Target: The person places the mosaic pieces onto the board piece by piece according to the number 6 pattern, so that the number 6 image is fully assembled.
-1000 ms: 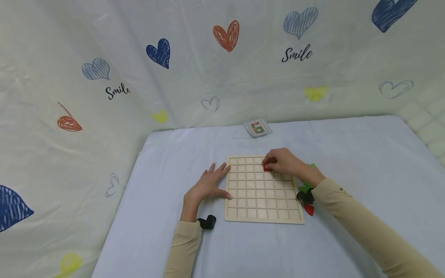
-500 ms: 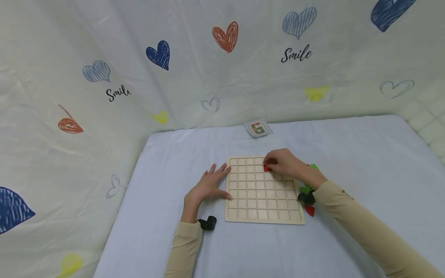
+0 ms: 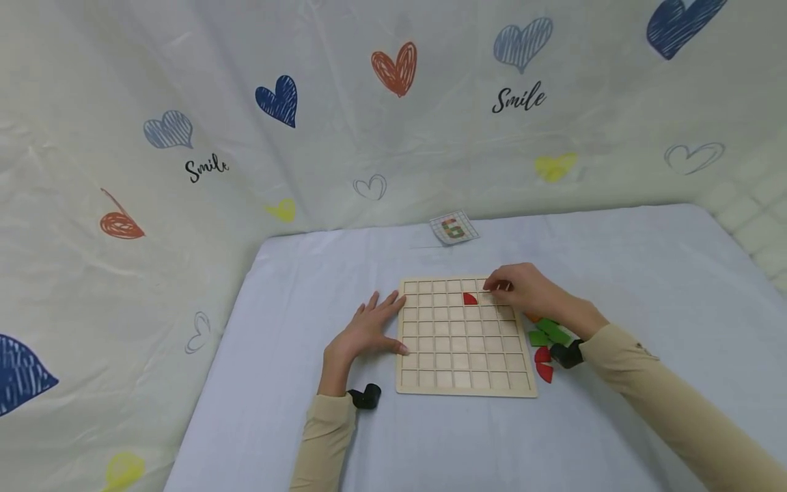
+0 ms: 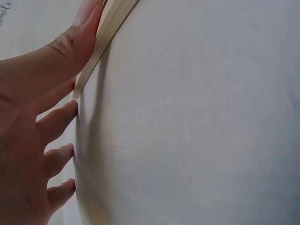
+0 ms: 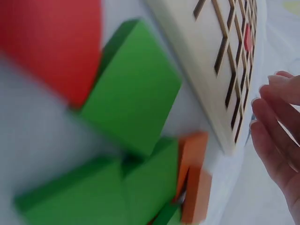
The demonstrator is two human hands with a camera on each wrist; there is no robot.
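A square wooden grid board [image 3: 460, 360] lies flat on the white-covered table. My left hand [image 3: 364, 328] rests along its left edge, fingers spread and thumb touching the rim; the left wrist view shows the thumb on the wooden edge [image 4: 112, 35]. One red quarter-circle piece [image 3: 470, 299] sits in a cell of the upper part. Just right of it, over the board's upper right corner, hovers my right hand [image 3: 525, 290] with loosely bent fingers. Nothing shows between these fingers [image 5: 269, 112] in the right wrist view.
Beside the board's right edge lie loose pieces: green blocks [image 3: 553, 333], red quarter-circles [image 3: 544, 372] and orange pieces [image 5: 194, 183]. A small gridded card [image 3: 453, 228] with a coloured figure lies at the table's back edge. Behind stands a white curtain [image 3: 332, 150] printed with hearts.
My right hand has let go of the red quarter-circle piece and moved right, so the piece now shows whole in its cell. More side pieces are uncovered. My left hand has stayed put.
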